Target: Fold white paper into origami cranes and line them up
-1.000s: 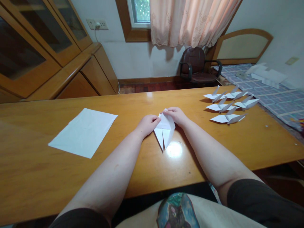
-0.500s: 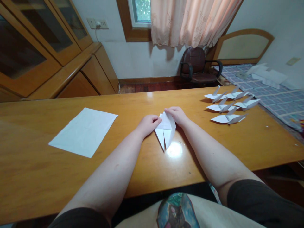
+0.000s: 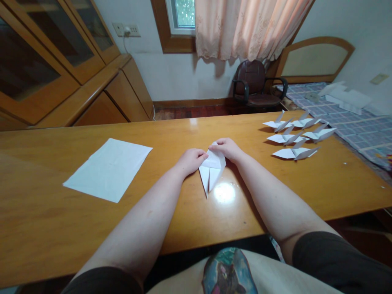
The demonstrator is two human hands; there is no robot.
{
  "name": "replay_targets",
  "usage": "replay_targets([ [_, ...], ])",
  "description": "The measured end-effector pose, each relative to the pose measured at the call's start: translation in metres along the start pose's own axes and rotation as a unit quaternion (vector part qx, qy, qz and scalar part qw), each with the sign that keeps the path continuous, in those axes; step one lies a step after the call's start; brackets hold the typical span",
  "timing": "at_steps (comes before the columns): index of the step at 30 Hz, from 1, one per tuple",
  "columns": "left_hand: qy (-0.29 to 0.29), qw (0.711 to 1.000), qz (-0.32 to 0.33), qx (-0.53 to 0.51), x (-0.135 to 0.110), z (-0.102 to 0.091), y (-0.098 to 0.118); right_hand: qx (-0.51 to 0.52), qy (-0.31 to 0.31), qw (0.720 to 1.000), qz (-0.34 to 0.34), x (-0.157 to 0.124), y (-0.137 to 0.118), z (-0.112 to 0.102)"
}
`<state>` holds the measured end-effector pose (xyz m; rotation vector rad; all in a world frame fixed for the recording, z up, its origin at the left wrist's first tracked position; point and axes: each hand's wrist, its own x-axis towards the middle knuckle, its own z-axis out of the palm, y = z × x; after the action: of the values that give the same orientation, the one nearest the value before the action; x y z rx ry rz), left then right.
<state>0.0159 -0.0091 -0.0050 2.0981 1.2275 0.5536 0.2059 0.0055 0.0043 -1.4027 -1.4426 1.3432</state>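
Observation:
A partly folded sheet of white paper (image 3: pixel 212 171) is between my hands over the middle of the table, its split, pointed end towards me. My left hand (image 3: pixel 193 160) grips its left edge, thumb on top. At its upper right, my right hand (image 3: pixel 228 149) pinches the far end and covers the tip there. The fingers under the paper are hidden.
A flat white paper square (image 3: pixel 110 170) lies to the left on the wooden table (image 3: pixel 171 134). Several folded paper cranes (image 3: pixel 294 153) stand at the right. Beyond are a brown armchair (image 3: pixel 251 83), a bed (image 3: pixel 333 104) and a wooden cabinet (image 3: pixel 113 98).
The folded paper has turned slightly, its near point swinging left. My right hand has shifted a little to the left along the far end; my left hand has barely moved.

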Motion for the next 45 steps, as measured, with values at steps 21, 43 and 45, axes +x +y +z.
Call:
replay_targets([
  [21, 0.048, 0.991, -0.085, -0.088, 0.0, -0.002, 0.001, 0.071, 0.058, 0.995, -0.034, 0.007, 0.01, -0.003],
  [43, 0.03, 0.997, -0.062, -0.046, -0.002, -0.001, 0.007, -0.073, -0.002, 0.997, -0.022, 0.001, 0.001, 0.004],
  [45, 0.023, 0.997, -0.056, -0.057, -0.002, -0.002, 0.008, -0.064, 0.009, 0.998, -0.021, 0.001, 0.002, 0.005],
])
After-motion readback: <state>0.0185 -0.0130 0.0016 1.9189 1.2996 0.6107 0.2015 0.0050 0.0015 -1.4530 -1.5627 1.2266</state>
